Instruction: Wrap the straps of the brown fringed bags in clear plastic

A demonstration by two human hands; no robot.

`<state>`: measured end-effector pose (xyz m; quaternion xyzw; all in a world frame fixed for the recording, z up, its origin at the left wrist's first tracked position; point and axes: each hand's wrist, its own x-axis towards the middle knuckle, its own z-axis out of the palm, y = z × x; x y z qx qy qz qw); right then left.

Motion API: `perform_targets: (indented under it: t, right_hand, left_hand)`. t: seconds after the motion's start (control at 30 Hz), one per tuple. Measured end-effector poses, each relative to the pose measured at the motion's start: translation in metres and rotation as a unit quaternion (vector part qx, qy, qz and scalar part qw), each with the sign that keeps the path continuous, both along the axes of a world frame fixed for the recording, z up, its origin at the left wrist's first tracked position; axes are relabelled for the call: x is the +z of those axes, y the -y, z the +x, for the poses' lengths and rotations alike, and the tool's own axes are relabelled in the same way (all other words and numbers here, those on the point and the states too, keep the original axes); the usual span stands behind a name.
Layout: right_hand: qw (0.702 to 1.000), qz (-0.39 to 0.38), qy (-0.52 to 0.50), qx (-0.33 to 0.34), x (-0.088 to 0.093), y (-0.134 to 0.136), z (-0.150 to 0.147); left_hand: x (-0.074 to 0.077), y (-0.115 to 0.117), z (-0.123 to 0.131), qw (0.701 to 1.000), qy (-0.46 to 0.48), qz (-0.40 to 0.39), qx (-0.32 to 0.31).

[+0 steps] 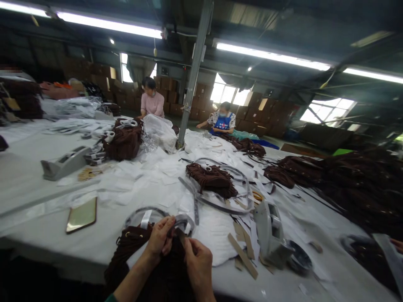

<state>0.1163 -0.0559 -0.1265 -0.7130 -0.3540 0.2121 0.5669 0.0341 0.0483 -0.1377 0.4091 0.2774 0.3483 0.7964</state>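
Dim overall — ceiling tubes (pixel 273 56) glare; edges blur.

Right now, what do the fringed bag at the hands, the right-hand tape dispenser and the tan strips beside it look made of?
Fringed bag: suede or suede-like fabric, matte; limp brown strands, little shine.
Tape dispenser: probably moulded plastic, satin; smooth, pale grey shell.
Tan strips: likely card, dull; flat, straight-edged. Could be another thin sheet; can't tell.

A phone (pixel 82 215) lies near the edge of the pale table (pixel 22 180), over there a person in a pink top (pixel 153 105) and another in a blue apron (pixel 222 123) flank the metal pillar (pixel 195 71), and cardboard boxes (pixel 277 115) stand stacked by the windows (pixel 218 93) behind them, under fluorescent tubes (pixel 110 25).
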Motion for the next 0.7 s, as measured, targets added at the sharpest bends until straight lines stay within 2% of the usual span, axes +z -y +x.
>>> perform_targets:
  t: [0.1, 0.2, 0.27, 0.4, 0.47, 0.57, 0.63, 0.7]
  right_hand:
    - [1.000, -0.003, -0.006, -0.027, -0.002, -0.005, 0.006]
    - [1.000, -0.010, 0.012, -0.013, -0.005, -0.002, 0.012]
    - [0.998, -0.012, 0.056, 0.002, -0.009, 0.001, 0.013]
    - [0.980, -0.018, 0.198, -0.016, -0.016, 0.001, 0.010]
    - [0.975, -0.026, 0.221, -0.017, -0.018, -0.005, 0.006]
    - [0.991, -0.018, 0.131, -0.011, -0.017, -0.021, 0.000]
    - [1.000, -0.007, -0.015, -0.009, -0.016, -0.032, -0.003]
    - [0.983, 0.002, -0.183, 0.000, -0.015, -0.038, -0.003]
  left_hand:
    - [0.000, 0.004, 0.001, 0.999, -0.005, 0.023, 0.025]
    - [0.001, 0.005, 0.002, 0.999, -0.006, 0.029, 0.037]
    - [0.002, 0.005, 0.003, 0.999, -0.001, 0.033, 0.037]
    - [0.001, 0.006, 0.003, 0.997, -0.010, 0.061, 0.041]
    - [0.001, 0.008, 0.002, 0.995, -0.020, 0.083, 0.051]
    - [0.000, 0.010, 0.002, 0.993, -0.019, 0.099, 0.061]
    - [-0.001, 0.010, 0.001, 0.993, -0.016, 0.099, 0.063]
    - [-0.001, 0.009, 0.000, 0.994, -0.017, 0.096, 0.058]
